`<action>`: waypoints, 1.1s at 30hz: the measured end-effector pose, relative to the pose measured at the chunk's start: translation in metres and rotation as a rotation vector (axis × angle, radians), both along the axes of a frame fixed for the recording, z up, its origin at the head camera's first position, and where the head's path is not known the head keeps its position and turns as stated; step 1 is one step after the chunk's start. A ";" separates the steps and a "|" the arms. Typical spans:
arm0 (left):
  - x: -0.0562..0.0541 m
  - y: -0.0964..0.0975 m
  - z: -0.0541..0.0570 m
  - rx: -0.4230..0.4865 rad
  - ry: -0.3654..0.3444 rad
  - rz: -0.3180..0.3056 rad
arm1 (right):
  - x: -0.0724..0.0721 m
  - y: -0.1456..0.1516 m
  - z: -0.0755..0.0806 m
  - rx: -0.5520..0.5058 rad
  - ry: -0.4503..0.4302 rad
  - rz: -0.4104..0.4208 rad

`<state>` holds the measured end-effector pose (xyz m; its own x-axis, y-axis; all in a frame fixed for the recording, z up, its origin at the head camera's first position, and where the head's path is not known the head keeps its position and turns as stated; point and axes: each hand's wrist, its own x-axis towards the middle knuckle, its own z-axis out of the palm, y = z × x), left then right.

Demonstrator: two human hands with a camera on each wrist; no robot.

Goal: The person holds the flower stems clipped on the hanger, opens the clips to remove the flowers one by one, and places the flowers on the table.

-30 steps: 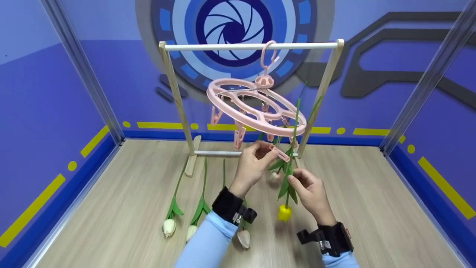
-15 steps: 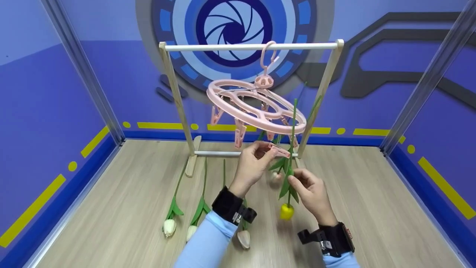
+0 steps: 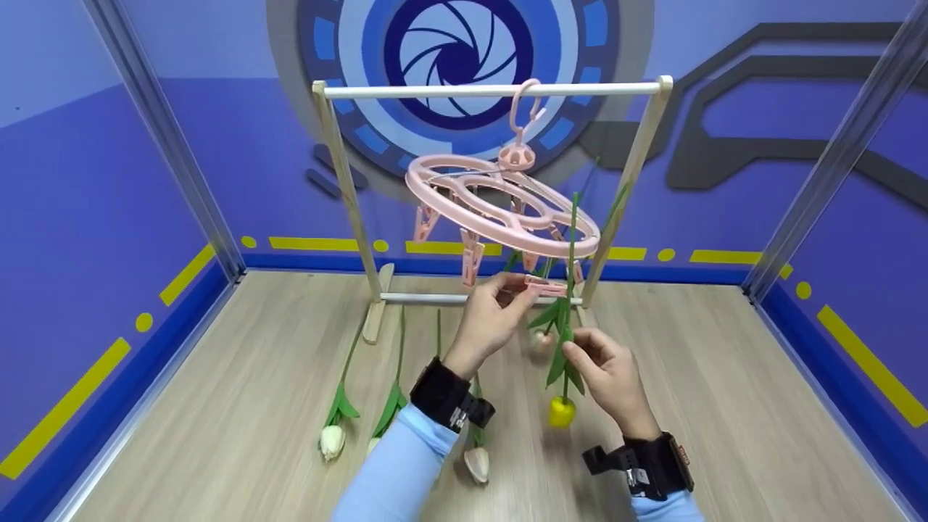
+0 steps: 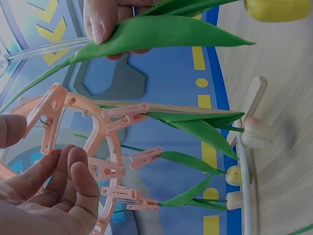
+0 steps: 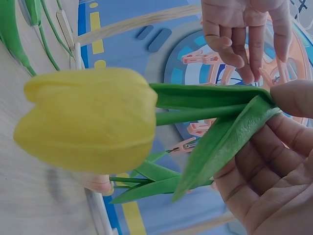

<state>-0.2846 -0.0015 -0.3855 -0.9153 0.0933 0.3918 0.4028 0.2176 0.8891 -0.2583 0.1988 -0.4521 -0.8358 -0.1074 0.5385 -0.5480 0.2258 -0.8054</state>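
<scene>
no words, brands or numbers we can read, yellow chevron marks (image 4: 53, 34) we make out on a blue wall (image 4: 74, 19)

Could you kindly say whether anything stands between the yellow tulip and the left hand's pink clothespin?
Nothing visible does: the green stem of the yellow tulip passes close beside the pink plastic clothespin the left hand pinches.

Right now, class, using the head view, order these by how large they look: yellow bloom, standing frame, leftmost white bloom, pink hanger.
1. Standing frame
2. Pink hanger
3. Yellow bloom and leftmost white bloom, unranked: they look about alike.
</scene>
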 end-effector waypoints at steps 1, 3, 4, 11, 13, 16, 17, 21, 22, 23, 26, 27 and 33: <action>0.000 -0.001 0.000 -0.010 0.000 0.004 | 0.000 0.000 0.000 0.003 -0.005 0.004; 0.000 -0.004 -0.001 -0.021 -0.010 0.010 | 0.000 0.000 0.000 0.005 -0.014 0.020; 0.000 -0.005 -0.002 -0.020 -0.015 0.011 | 0.000 0.000 0.000 0.009 -0.017 0.027; 0.001 -0.014 -0.008 0.013 -0.009 0.008 | 0.001 0.000 0.000 0.056 -0.008 0.030; 0.002 -0.016 -0.008 0.004 -0.008 0.010 | 0.001 0.000 0.000 0.065 -0.005 0.031; 0.005 -0.019 -0.009 -0.013 -0.013 0.013 | 0.001 0.001 0.001 0.077 -0.006 0.033; 0.006 -0.020 -0.009 -0.019 -0.011 0.014 | 0.002 0.001 0.001 0.078 -0.007 0.033; 0.009 -0.024 -0.011 -0.039 -0.007 0.014 | 0.003 0.002 0.002 0.086 -0.006 0.030; 0.010 -0.025 -0.012 -0.044 -0.005 0.014 | 0.003 0.002 0.002 0.091 -0.003 0.028; 0.011 -0.026 -0.013 -0.049 -0.004 0.014 | 0.003 0.002 0.002 0.094 0.001 0.028; 0.015 -0.030 -0.014 -0.058 -0.001 0.011 | 0.003 0.002 0.003 0.099 0.010 0.026; 0.016 -0.031 -0.015 -0.053 0.004 0.006 | 0.003 0.002 0.003 0.100 0.013 0.024; 0.025 -0.040 -0.019 -0.042 0.036 -0.005 | 0.005 0.003 0.006 0.119 0.046 0.015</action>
